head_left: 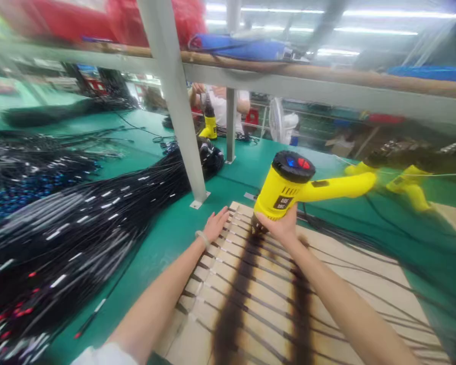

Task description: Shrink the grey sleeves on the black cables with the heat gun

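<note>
My right hand (283,223) is wrapped round the body of a yellow heat gun (271,190) with a black end cap. Its dark nozzle points down at a wooden board (197,329) with two scorched dark bands. Several thin black cables (268,286) lie side by side across the board, with short dark sleeves on them. At the board's far left edge, my left hand (216,224) lies with fingers stretched out beside the cable ends. A pale band circles the left wrist.
Bundles of black cables (110,203) cover the left of the green table (157,253). Grey shelf posts (178,116) stand ahead. More yellow heat guns (410,185) lie at right. Beyond are a white fan (277,120) and a person (220,104) near another yellow heat gun (210,126).
</note>
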Available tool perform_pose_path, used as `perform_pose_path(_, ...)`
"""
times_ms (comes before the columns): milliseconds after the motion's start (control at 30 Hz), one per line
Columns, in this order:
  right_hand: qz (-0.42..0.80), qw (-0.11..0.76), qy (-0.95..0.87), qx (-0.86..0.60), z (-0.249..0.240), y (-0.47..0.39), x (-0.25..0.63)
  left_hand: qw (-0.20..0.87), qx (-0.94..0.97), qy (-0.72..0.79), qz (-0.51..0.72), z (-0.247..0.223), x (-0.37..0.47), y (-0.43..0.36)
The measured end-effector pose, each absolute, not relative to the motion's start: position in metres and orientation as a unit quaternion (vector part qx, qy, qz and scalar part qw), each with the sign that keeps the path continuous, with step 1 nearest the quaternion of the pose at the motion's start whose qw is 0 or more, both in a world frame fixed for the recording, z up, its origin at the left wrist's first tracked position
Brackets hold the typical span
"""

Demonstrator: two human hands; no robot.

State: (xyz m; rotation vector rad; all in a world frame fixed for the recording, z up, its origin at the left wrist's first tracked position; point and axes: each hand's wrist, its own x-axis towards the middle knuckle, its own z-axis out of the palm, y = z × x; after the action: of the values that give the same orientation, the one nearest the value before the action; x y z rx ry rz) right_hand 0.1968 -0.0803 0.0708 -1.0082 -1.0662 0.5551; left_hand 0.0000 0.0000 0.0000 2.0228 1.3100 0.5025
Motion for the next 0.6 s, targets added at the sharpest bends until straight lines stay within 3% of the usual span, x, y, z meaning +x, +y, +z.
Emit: perform_pose_path(600,0.245,0.714,-0.474,-0.453,0.083,-0.084,0.195,0.338,0.769,0.504,0.2,-0.006,-0.003,0.004)
